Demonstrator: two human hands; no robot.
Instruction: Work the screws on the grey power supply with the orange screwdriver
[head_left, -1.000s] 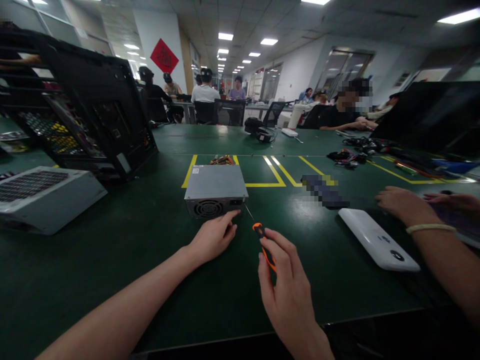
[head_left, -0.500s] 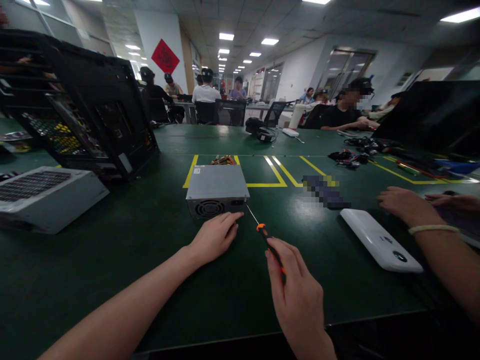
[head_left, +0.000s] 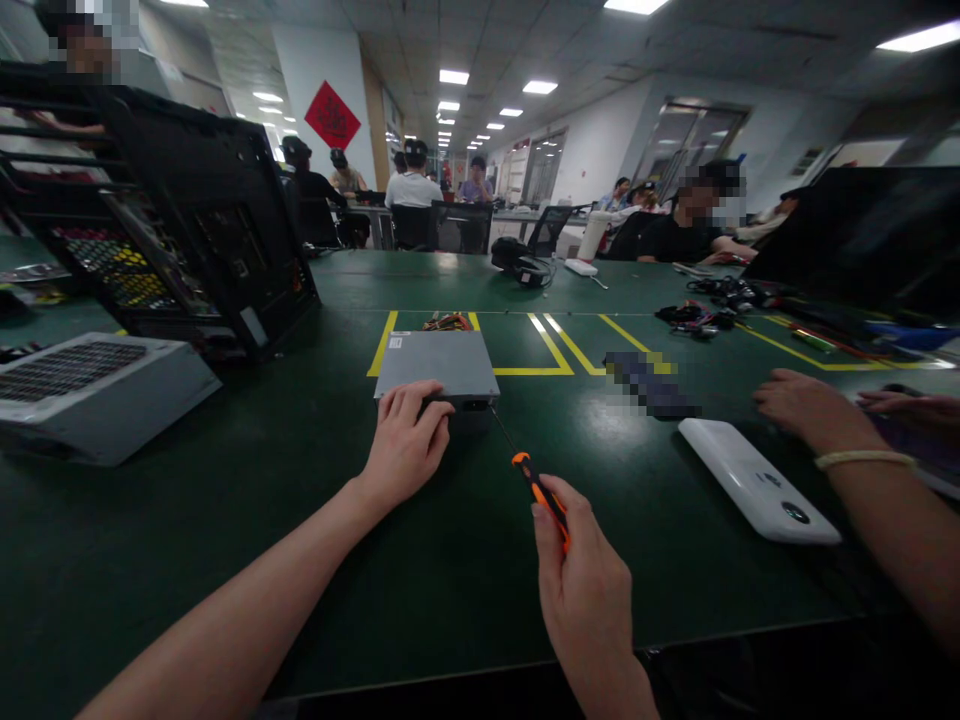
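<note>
On green workbench [head_left: 427, 600], ahead of wearer: PC power supply unit [head_left: 442, 362] | left hand [head_left: 403, 445]: fingers part-curled over near top edge | right hand [head_left: 587, 570]: gripping orange-black screwdriver [head_left: 531, 475], tip by near right corner | advise: shaft square-on, steady push, unit braced

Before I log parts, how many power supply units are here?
2: the centre power supply unit, at the left hand, and the far-left unit, near the black computer case. Some may be hidden.

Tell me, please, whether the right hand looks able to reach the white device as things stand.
Probably yes: nothing seems to stand between the right hand and the white device, though that hand holds the screwdriver.
</note>
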